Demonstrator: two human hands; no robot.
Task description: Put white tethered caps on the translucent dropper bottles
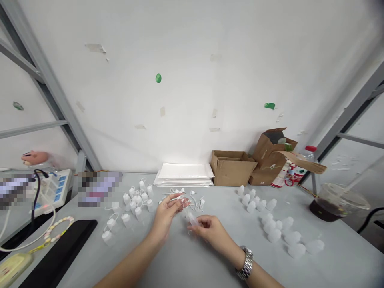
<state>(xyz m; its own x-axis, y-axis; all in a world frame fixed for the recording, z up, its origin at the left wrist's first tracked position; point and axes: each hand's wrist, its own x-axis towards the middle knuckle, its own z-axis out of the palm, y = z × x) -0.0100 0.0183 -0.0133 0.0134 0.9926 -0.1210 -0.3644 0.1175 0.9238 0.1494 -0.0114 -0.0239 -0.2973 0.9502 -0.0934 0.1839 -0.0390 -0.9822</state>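
Note:
My right hand (pixel 211 232) is closed around a small translucent plastic bottle (pixel 193 220), which tilts toward my left hand. My left hand (pixel 168 212) pinches a small whitish cap (pixel 184 202) just above the bottle's top; it is blurred and partly hidden by the fingers. Behind my hands lies a loose group of white caps with looped straps (pixel 196 204). Left of my left hand stand several bottles with white strapped caps (pixel 138 202). Over on the right, several frosted bottles without strapped caps (pixel 274 228) stand on the grey table (pixel 186 264).
White padded envelopes (pixel 184 172), a cardboard box (pixel 232 170) and a paper bag (pixel 267 160) line the wall. A drink cup (pixel 336 202) is at right. A long black object (pixel 63 252), a bead bracelet (pixel 57 230) and a power strip (pixel 57 190) lie at left.

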